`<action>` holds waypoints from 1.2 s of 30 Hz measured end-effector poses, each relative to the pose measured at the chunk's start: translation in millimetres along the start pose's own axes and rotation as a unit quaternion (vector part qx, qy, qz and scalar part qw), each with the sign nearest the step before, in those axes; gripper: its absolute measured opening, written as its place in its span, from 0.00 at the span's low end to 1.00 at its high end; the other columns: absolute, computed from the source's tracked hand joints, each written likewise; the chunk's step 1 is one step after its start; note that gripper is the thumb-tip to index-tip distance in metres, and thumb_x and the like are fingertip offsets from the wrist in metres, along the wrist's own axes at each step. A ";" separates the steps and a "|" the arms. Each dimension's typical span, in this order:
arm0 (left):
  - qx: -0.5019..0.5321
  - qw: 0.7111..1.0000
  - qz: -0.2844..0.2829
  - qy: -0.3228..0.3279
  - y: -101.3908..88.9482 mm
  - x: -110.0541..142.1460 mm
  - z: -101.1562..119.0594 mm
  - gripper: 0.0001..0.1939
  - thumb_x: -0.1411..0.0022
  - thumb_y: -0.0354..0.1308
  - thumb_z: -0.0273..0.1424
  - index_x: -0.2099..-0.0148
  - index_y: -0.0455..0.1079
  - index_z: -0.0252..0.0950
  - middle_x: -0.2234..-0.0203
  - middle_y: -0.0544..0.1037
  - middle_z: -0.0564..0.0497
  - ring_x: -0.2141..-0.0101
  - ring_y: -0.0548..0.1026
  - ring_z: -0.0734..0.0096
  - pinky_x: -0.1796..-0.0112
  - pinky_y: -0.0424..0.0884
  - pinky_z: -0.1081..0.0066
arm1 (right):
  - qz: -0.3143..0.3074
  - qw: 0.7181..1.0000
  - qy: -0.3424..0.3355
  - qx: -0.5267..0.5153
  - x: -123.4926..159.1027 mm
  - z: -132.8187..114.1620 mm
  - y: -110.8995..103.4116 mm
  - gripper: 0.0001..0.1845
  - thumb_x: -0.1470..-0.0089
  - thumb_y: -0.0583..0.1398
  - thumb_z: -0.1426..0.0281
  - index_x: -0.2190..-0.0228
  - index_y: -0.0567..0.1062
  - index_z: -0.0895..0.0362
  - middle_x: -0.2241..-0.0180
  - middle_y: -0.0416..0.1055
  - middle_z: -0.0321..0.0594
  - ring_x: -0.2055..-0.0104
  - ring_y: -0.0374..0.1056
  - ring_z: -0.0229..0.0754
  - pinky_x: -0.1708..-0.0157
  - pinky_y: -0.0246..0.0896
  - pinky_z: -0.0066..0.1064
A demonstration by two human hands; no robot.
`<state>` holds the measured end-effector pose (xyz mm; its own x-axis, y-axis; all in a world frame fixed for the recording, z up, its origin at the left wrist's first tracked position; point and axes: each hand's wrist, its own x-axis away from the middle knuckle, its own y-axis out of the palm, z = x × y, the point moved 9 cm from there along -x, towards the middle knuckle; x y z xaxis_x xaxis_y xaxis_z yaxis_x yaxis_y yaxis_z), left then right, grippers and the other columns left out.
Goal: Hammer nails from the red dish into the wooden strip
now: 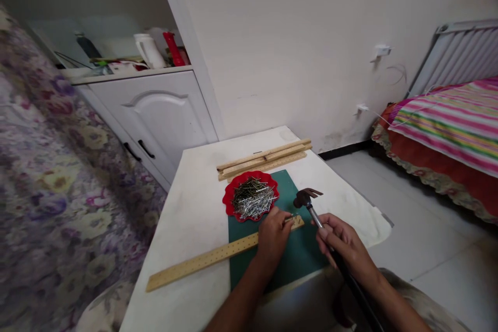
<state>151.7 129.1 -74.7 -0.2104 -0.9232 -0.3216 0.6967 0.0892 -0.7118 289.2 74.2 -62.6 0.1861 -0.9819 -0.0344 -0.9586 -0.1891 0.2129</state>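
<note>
A long wooden strip studded with a row of nails lies slantwise across a green mat on the white table. My left hand rests on the strip near its right end, fingers pinched on a small nail held upright there. My right hand is closed round the handle of a claw hammer; the hammer's head hovers just above and right of the strip's end. A red scalloped dish full of loose nails sits right behind my left hand.
Several more wooden strips lie stacked at the table's far edge. A white cabinet stands behind on the left, a flowered sofa at far left, and a bed with a striped cover on the right.
</note>
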 end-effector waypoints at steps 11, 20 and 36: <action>-0.061 0.996 0.066 -0.021 -73.0 10.0 -20.2 0.07 0.39 0.49 0.30 0.65 0.68 0.39 0.69 0.72 0.52 0.67 0.70 0.70 0.66 0.65 0.72 | -0.008 1.000 0.005 -0.010 0.5 0.1 3.3 0.11 0.42 0.54 0.61 0.64 0.65 0.56 0.82 0.63 0.29 0.87 0.52 0.28 0.87 0.43 0.20; -0.175 0.982 0.075 -0.012 -86.2 -16.6 -40.6 0.09 0.38 0.48 0.29 0.61 0.70 0.39 0.65 0.71 0.50 0.62 0.69 0.68 0.62 0.65 0.70 | -0.011 1.000 0.005 0.002 1.1 -3.5 5.9 0.12 0.43 0.55 0.59 0.68 0.64 0.56 0.82 0.63 0.29 0.88 0.52 0.27 0.87 0.43 0.21; -0.255 0.965 0.053 -0.029 -79.4 -20.0 -40.2 0.12 0.36 0.45 0.32 0.64 0.70 0.40 0.68 0.70 0.52 0.66 0.69 0.71 0.68 0.60 0.73 | -0.016 1.000 0.004 0.004 -1.2 -0.5 7.1 0.12 0.42 0.54 0.60 0.68 0.64 0.56 0.82 0.61 0.28 0.87 0.51 0.27 0.87 0.43 0.20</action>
<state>73.1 155.5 -36.8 -0.1063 -0.9168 -0.3849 0.2807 0.3437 -0.8961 282.3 74.0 -60.5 0.2191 -0.9752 -0.0326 -0.9535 -0.2211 0.2049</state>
